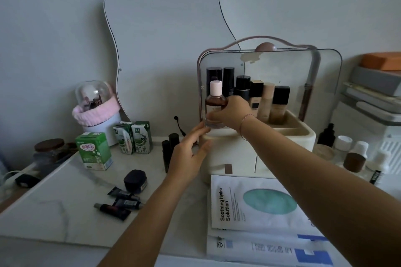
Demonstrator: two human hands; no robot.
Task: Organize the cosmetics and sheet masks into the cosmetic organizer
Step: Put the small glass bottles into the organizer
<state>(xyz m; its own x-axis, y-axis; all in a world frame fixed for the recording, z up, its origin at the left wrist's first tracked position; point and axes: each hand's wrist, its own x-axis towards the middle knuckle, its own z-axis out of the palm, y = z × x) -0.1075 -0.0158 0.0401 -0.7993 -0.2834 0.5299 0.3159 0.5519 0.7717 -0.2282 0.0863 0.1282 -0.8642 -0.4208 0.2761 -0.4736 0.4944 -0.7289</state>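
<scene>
Amber bottle [215, 103], pink cap: upright at the left end of the cosmetic organizer [288, 136], gripped round its body by the right hand [233, 112].
Left hand [188, 155]: fingers straight and loosely spread, tips at the organizer's left wall, by the bottle's base.
Organizer: toward the back right of the desk [65, 201], clear lid raised, dark and beige bottles standing inside.
Sheet masks [260, 208]: stacked at the front edge, before the organizer.
Small dark tubes [121, 204]: lying mid-desk.
</scene>
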